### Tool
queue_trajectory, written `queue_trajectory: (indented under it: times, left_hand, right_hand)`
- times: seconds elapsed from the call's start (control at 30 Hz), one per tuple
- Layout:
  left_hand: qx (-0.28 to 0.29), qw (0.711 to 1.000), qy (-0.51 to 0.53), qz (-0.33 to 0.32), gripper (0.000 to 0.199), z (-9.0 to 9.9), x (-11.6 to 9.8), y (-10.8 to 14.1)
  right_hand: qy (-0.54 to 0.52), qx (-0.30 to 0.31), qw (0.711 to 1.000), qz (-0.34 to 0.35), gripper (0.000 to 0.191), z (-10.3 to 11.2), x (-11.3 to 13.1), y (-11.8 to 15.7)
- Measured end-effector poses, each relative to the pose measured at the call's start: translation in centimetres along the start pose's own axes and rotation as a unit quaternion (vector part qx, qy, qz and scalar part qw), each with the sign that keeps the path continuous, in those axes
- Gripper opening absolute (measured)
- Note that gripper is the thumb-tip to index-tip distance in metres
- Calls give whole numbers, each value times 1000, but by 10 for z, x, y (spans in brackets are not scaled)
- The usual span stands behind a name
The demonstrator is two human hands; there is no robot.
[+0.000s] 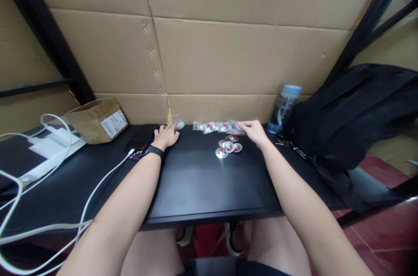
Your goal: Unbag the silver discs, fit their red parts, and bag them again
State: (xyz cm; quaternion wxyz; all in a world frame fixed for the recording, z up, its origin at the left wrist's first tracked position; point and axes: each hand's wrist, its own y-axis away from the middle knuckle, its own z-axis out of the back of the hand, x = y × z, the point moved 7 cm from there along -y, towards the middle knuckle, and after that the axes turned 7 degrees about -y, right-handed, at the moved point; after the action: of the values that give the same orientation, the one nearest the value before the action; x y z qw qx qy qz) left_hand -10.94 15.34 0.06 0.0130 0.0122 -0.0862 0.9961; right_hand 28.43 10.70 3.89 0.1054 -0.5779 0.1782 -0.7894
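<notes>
On the black table (209, 184), near the cardboard wall, my left hand (166, 136) lies with its fingers spread beside a small clear plastic bag (178, 123). My right hand (254, 131) pinches the right end of a row of clear plastic packets (215, 126) holding silver discs with red centres. Just in front of this row, several loose silver discs (228, 147) with red parts lie in an overlapping cluster.
An open cardboard box (98, 123), a dark phone-like object (139, 136), white cables (98, 189) and white papers (54, 143) are at the left. A water bottle (284, 108), keys (283, 142) and a black backpack (352, 110) stand at the right.
</notes>
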Motion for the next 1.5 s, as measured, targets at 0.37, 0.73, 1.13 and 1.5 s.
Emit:
queue_trajectory:
  times: [0.37,0.73,1.13,1.5]
  left_hand:
    - [-7,1000,-3,1,69,0,0,-3]
    - [-21,1000,-9,11,68,1,2,-3]
    - [-32,999,-4,8,62,9,-1,8]
    - [-98,994,-7,-50,54,35,-36,30]
  right_hand:
    - [-99,25,994,-46,46,-11,10,5]
    - [-187,7,979,-80,41,-26,2,5]
    - [-256,16,963,-78,44,-48,11,15]
    - [-236,-22,969,-75,50,-41,13,11]
